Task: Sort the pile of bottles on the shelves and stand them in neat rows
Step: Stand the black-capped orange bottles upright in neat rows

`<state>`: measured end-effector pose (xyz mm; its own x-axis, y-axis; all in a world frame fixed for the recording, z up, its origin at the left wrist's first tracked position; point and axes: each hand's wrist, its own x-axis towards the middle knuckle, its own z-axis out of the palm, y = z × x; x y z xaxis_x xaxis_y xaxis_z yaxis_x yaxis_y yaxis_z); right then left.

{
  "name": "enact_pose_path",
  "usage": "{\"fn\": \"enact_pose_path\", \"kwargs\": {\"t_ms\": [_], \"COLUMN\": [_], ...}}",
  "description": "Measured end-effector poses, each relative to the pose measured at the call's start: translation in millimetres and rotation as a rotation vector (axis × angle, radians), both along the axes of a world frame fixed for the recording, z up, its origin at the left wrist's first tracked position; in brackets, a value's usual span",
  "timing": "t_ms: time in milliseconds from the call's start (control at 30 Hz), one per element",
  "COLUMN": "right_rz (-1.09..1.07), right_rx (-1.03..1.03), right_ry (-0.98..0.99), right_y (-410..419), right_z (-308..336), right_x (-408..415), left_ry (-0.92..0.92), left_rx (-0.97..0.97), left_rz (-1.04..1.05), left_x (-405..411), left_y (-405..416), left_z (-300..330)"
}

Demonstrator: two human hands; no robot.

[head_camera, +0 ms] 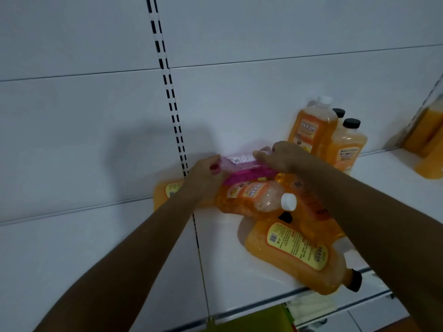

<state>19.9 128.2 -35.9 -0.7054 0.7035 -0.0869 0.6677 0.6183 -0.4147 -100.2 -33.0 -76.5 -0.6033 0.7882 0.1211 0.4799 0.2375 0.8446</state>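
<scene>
Both hands are up on the pile: the left hand (206,174) curls round one end of a pink bottle (242,164) and the right hand (282,156) pinches its other end, so the bottle lies sideways between them, just on top of the heap and close to the back panel. Little looks done so far. At about two o'clock from the hands, three orange bottles (311,130) stand upright against the back wall in a tight cluster, and a few more orange ones show at the far right edge, around three o'clock. The rest still lies flat: a white-capped orange bottle (254,197) directly under the pink one, another orange bottle (167,190) poking out at nine o'clock behind the left wrist, and a large black-capped bottle (297,255) at five o'clock, its cap hanging out past the front lip of the shelf (227,271), where I'd guess a nudge could tip it off. Open room lies to the left, at eight to ten o'clock, where the white shelf runs bare beyond the slotted upright (177,130).
</scene>
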Motion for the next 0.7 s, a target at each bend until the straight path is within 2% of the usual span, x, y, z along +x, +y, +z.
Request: {"fn": "enact_pose_path", "kwargs": {"t_ms": [167,267,400,533,600,700], "right_rz": [-0.032,-0.013,0.020,-0.004,-0.038,-0.021], "right_rx": [0.037,0.058,0.073,-0.021,-0.079,-0.139], "right_ry": [0.132,0.255,0.487,0.750,0.863,1.008], "right_y": [3.3,-4.2,-17.5,-26.4,-27.4,-20.9], "right_z": [1.1,12.0,31.7,49.2,58.5,71.5], "right_x": [3.4,10.5,29.7,57.9,75.9,107.2], "left_ry": [-0.309,-0.396,-0.231,-0.007,0.004,-0.119], "left_rx": [0.152,0.269,0.327,0.284,0.278,0.301], "left_rz": [0.005,0.047,0.146,0.159,0.134,0.009], "left_x": [11.1,19.3,29.6,49.8,62.0,86.3], "left_y": [-9.8,-17.0,-27.3,-26.0,-19.6,-6.5], "left_z": [5.7,17.4,35.6,44.1,47.2,53.7]}}
